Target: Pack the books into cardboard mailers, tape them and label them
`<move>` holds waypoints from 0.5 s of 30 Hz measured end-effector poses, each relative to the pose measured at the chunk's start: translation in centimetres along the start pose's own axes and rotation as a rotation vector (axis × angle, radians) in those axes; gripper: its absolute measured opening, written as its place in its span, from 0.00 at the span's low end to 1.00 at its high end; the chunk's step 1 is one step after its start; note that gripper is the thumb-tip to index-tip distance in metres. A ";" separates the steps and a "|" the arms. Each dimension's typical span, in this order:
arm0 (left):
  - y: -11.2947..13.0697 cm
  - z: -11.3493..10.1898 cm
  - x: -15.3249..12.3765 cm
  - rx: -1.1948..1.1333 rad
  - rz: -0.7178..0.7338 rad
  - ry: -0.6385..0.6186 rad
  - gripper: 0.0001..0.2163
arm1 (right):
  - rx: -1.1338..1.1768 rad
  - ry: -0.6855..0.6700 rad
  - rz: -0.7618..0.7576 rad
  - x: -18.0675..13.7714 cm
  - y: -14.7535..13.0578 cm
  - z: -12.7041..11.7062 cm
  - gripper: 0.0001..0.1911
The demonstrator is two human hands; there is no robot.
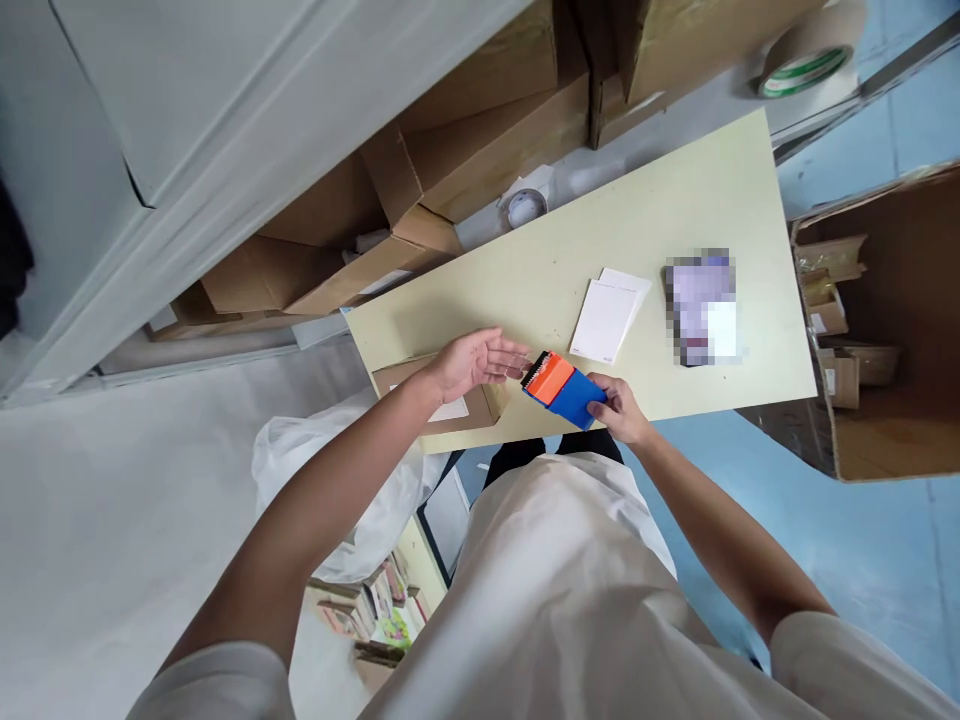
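Observation:
My right hand (619, 410) grips one end of a flat blue and orange item (577, 397), thumb on top. The item's far end is black with a jagged white line; its exact kind I cannot make out. My left hand (480, 365) is open, palm turned partly up, its fingers stretched towards that black end. Whether the fingertips touch it I cannot tell. A small stack of white paper sheets (602, 318) lies on the table just beyond the item. Below my left hand is a cardboard box (482, 412) with a white label, partly covered by my forearm.
The pale yellow table (675, 190) also bears a pixelated purplish object (694, 290). Open cardboard boxes (495, 130) line the far side, near a tape roll (523, 207). A larger tape roll (810, 60) stands far right, above a big open carton (900, 330). A white plastic bag (360, 500) hangs left.

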State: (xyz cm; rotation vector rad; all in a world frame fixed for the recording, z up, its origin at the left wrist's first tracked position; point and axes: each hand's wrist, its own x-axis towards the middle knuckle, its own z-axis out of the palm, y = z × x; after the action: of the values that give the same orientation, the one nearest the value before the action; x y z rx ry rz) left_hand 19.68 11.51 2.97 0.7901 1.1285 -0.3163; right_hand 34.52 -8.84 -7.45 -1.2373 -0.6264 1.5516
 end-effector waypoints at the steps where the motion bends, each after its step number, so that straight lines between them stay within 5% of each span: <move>1: 0.3 0.2 0.2 0.098 0.013 0.057 0.21 | -0.010 0.034 0.009 -0.1 -0.1 0.2 0.16; 7: 2.7 1.0 2.2 0.803 0.099 0.261 0.14 | 0.034 0.238 0.118 0.1 -0.9 2.5 0.24; 10: 4.1 0.7 3.8 1.090 0.046 0.217 0.11 | 0.123 0.279 0.180 0.3 -1.0 3.7 0.26; 15: 4.2 0.0 6.2 1.202 -0.096 0.062 0.07 | 0.348 0.312 0.310 -0.1 0.4 5.5 0.27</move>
State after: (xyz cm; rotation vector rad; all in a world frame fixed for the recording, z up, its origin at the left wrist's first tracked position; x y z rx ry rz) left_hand 24.75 15.41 -0.89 1.7949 0.9704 -1.1042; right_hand 29.29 -8.11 -5.89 -1.3086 0.0415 1.5883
